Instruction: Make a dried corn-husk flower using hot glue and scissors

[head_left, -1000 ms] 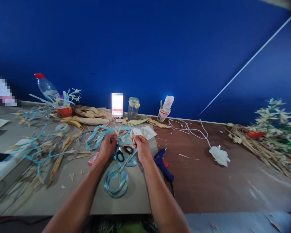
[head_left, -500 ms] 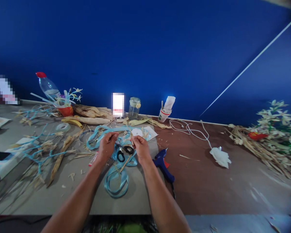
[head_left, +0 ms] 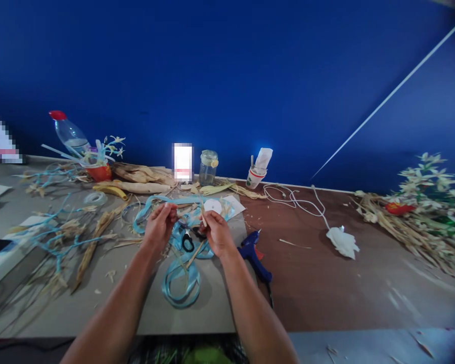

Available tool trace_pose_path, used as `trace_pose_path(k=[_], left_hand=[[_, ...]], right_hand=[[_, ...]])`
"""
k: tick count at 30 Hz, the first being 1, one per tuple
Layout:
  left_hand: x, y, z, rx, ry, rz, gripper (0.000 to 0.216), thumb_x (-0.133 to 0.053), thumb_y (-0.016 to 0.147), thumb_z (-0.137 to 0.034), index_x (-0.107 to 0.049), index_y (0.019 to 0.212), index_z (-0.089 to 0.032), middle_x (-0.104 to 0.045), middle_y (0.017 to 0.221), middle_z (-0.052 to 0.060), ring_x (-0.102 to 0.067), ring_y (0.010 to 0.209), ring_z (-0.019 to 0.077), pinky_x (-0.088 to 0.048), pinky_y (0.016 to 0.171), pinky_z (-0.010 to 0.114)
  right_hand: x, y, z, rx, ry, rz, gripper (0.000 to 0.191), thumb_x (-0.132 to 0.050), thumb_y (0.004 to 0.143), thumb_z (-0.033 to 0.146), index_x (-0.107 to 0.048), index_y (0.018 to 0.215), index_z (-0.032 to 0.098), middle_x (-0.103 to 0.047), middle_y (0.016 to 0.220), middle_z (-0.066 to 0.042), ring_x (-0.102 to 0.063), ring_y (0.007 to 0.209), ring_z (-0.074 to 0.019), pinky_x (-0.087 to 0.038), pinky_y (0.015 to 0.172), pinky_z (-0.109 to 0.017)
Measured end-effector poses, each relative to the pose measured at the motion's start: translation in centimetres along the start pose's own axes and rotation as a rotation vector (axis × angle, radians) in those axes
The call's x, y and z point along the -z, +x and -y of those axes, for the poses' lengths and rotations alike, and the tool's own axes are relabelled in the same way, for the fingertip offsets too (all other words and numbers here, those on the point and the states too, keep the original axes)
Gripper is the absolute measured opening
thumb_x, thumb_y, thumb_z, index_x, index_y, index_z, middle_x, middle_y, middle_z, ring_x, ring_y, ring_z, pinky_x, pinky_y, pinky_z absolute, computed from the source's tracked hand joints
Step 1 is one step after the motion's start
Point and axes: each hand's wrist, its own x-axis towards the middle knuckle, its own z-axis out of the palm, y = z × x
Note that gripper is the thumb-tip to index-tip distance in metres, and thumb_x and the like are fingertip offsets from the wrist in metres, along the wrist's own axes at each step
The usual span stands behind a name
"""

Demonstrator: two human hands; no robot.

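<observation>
My left hand (head_left: 160,226) is raised over the middle of the table with its fingertips pinched together. Whatever it may grip is too small to make out. To its right, my right hand (head_left: 217,232) is closed on a thin pale strip (head_left: 202,206) of dried plant material that sticks up past the fingers. Light blue ribbon (head_left: 181,298) lies in loops beneath and in front of both hands. Between the wrists rest scissors (head_left: 188,243) with black handles, partly covered by ribbon and my right hand. A white round disc (head_left: 213,205) lies just beyond my right fingers.
A blue glue gun (head_left: 255,255) lies right of my right forearm. Blue-wrapped stems (head_left: 58,242) spread on the left. Along the wall stand a red cup (head_left: 98,173), a clear jar (head_left: 208,169) and a white cup (head_left: 256,178). White flowers (head_left: 424,177) lie far right.
My left hand has moved a little left, away from my right hand, and its fingers have turned. My right hand keeps its pinch on the strip. The whole view has shifted slightly.
</observation>
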Motion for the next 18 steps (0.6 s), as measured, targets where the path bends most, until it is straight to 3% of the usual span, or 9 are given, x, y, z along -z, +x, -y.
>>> trace_pose_path(k=[4,7,10,15,18], left_hand=[[-0.20,-0.10,-0.19,0.129,-0.228,0.039,0.020,-0.068,0.072,-0.029,-0.059,0.062,-0.013,-0.046,0.055,-0.004,-0.043,0.048,0.0051,-0.041,0.048,0.017],[-0.27,-0.42,-0.21,0.225,-0.316,0.044,0.018,-0.068,0.070,-0.026,-0.059,0.064,-0.013,-0.051,0.057,-0.003,-0.047,0.049,0.0059,-0.044,0.046,0.017],[-0.29,-0.79,-0.23,0.259,-0.332,0.046,0.016,-0.069,0.070,-0.025,-0.059,0.067,-0.013,-0.057,0.064,-0.002,-0.054,0.055,0.0087,-0.052,0.056,0.023],[-0.36,-0.84,-0.22,0.288,-0.372,0.050,0.015,-0.065,0.075,-0.025,-0.058,0.066,-0.014,-0.057,0.061,-0.002,-0.058,0.058,0.0107,-0.056,0.068,0.031],[-0.36,-0.64,0.08,0.327,-0.379,0.099,0.016,-0.063,0.076,-0.027,-0.061,0.068,-0.014,-0.056,0.058,-0.002,-0.059,0.056,0.0116,-0.055,0.062,0.028]], right_hand=[[-0.38,-0.37,0.46,-0.186,0.244,0.043,0.021,-0.071,0.065,0.035,-0.059,0.070,0.019,-0.060,0.075,0.002,-0.050,0.053,-0.0072,-0.043,0.049,-0.020],[-0.45,-0.57,0.58,-0.248,0.307,0.102,0.020,-0.072,0.066,0.035,-0.061,0.071,0.019,-0.063,0.084,0.001,-0.054,0.057,-0.0085,-0.045,0.050,-0.020],[-0.37,-0.62,0.61,-0.287,0.329,0.183,0.021,-0.072,0.064,0.035,-0.061,0.066,0.018,-0.064,0.094,-0.001,-0.053,0.057,-0.0083,-0.045,0.050,-0.021],[-0.29,-0.55,0.58,-0.186,0.195,0.141,0.019,-0.069,0.066,0.034,-0.061,0.059,0.018,-0.067,0.093,-0.003,-0.050,0.058,-0.0087,-0.042,0.053,-0.021],[-0.46,-0.66,0.38,-0.017,0.021,0.178,0.023,-0.067,0.069,0.038,-0.063,0.057,0.019,-0.064,0.107,-0.004,-0.058,0.085,-0.0162,-0.045,0.071,-0.026]])
